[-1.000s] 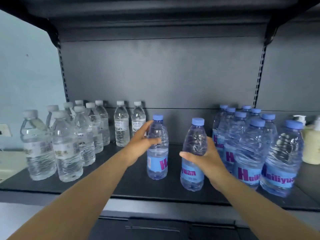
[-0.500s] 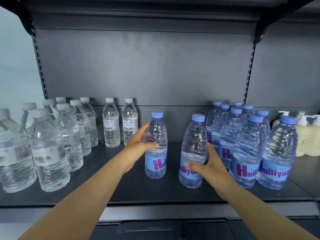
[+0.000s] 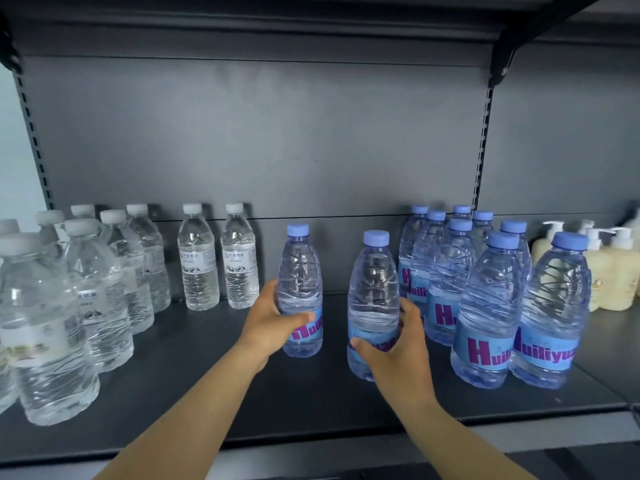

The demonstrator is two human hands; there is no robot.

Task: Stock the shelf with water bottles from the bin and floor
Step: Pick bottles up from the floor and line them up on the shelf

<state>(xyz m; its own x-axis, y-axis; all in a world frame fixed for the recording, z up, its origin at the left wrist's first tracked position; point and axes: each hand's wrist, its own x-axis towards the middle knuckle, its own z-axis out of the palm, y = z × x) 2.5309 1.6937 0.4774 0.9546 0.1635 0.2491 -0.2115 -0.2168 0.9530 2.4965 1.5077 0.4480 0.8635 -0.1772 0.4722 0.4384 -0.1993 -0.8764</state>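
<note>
Two blue-capped water bottles with blue labels stand upright in the middle of the dark shelf (image 3: 194, 386). My left hand (image 3: 268, 323) grips the left bottle (image 3: 300, 271) low on its body, thumb across the label. My right hand (image 3: 394, 344) grips the right bottle (image 3: 373, 292) around its label from the right side. Right of it stands a cluster of several matching blue bottles (image 3: 485, 306). The bin and floor are out of view.
Several clear white-capped bottles (image 3: 86, 289) fill the shelf's left side, two more (image 3: 218, 261) stand at the back. Cream pump bottles (image 3: 609, 271) sit at the far right. An upper shelf (image 3: 311, 15) overhangs. Bare shelf lies between the groups.
Both hands slid lower on their bottles, down to the labels. The right bottle moved closer to the blue cluster. The camera shifted right.
</note>
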